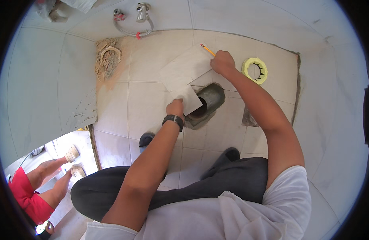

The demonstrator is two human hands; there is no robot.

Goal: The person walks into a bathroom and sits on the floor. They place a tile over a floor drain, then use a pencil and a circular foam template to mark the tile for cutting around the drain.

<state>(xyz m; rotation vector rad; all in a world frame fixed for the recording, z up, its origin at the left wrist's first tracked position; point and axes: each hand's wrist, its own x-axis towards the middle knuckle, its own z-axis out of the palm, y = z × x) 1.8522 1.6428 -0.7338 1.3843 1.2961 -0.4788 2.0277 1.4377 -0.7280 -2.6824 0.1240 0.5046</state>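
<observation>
My left hand (175,107), with a dark watch on its wrist, is closed on the near end of a beige tile piece (190,100). The tile piece has a stepped edge and reaches over part of the oblong grey-lined opening (214,98) in the floor, where a dark round hole shows. My right hand (223,62) is closed around a yellow-orange pencil (208,50), whose reddish end points to the far left. That hand is just above the floor, by the tile piece's far right corner. The fingers' undersides are hidden.
A pale yellow ring (255,71) lies right of my right hand. Rubble (108,60) fills a hole at the far left corner. A valve with a looped hose (142,16) hangs on the far wall. Another person in red shorts (28,196) is at the lower left.
</observation>
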